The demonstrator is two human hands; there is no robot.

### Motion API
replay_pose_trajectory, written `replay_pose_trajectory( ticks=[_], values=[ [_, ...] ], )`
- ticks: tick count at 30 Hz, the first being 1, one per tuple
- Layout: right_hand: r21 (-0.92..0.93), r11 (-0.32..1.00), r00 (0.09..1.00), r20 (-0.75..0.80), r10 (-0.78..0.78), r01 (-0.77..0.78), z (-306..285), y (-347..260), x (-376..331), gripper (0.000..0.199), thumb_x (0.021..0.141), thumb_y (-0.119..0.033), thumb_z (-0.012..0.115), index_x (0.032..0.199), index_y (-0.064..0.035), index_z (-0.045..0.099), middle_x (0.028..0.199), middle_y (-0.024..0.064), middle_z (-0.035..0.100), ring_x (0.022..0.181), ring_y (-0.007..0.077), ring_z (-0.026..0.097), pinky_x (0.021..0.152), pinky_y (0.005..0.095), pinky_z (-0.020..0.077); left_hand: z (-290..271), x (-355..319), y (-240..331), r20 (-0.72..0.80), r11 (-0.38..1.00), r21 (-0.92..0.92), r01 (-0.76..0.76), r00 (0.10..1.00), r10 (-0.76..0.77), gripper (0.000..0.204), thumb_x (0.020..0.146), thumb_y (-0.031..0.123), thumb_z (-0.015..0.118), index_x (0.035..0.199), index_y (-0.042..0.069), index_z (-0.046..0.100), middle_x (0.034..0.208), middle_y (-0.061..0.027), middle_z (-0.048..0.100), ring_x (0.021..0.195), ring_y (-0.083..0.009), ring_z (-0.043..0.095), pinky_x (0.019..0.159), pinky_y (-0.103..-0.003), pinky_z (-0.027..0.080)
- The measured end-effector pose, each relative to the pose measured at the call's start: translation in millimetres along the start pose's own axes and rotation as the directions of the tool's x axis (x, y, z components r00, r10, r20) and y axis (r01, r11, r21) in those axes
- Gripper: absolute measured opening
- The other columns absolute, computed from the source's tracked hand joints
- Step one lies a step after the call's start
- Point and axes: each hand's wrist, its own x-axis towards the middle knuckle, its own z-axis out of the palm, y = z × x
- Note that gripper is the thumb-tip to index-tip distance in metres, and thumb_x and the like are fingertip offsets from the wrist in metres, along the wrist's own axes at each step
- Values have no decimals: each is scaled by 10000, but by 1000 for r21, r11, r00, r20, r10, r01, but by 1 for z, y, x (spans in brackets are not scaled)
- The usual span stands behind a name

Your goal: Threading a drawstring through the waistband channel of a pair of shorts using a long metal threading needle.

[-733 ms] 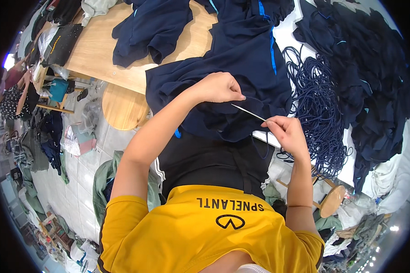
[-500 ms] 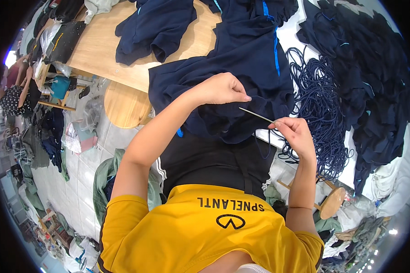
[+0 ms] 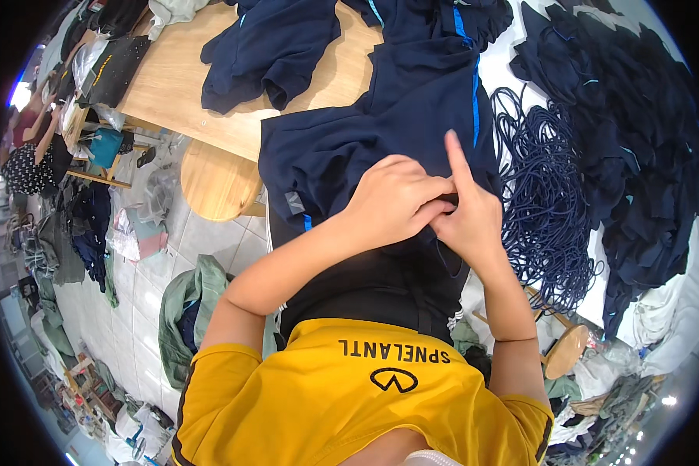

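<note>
My left hand (image 3: 392,200) and my right hand (image 3: 472,221) meet over a navy garment (image 3: 419,81) that is draped from the table onto my lap. The left fingertips are pinched together against the right thumb and curled fingers. My right index finger points straight up, away from me. What the two hands grip between them is hidden, and the thin metal rod does not show. Below the right hand hangs a short loop of dark cord (image 3: 448,264). A small grey label (image 3: 293,203) and bright blue trim (image 3: 475,97) show on the garment.
Another navy garment (image 3: 272,54) lies on the wooden table (image 3: 171,85). To the right are a tangle of navy cords (image 3: 547,210) and a large heap of dark cloth (image 3: 637,147). Round stools (image 3: 219,182) stand by the table. A person (image 3: 29,159) is at the far left.
My right hand has moved up and inward to meet the left, which has come down slightly. The rod seen earlier in the right hand is out of sight. The garment has shifted, exposing its label.
</note>
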Motion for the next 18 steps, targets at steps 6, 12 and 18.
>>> replay_pose_trajectory(
  ticks=[6,12,18],
  values=[
    [256,962,993,-93,-72,94,-9,6,10,142,712,-82,747,767,-25,629,731,108,621,663,276,626,600,303,477,-14,-36,-23,-372,976,208,70,928,13,485,651,161,783,1111,114,635,1124,-57,592,968,-257,567,819,-361,463],
    [582,791,982,-129,-137,187,-15,7,7,187,626,88,574,612,5,407,978,127,562,859,175,581,683,275,470,-13,-51,-28,-133,985,126,122,986,-105,262,681,78,743,933,57,673,893,-81,660,781,-257,645,662,-322,516],
    [435,849,952,-78,-295,299,9,-26,-4,167,681,-34,615,835,-57,554,1011,140,586,782,266,602,684,318,491,-16,-63,4,110,992,-73,102,990,-94,159,704,72,698,849,18,657,782,-114,666,687,-276,656,583,-342,517]
  ],
)
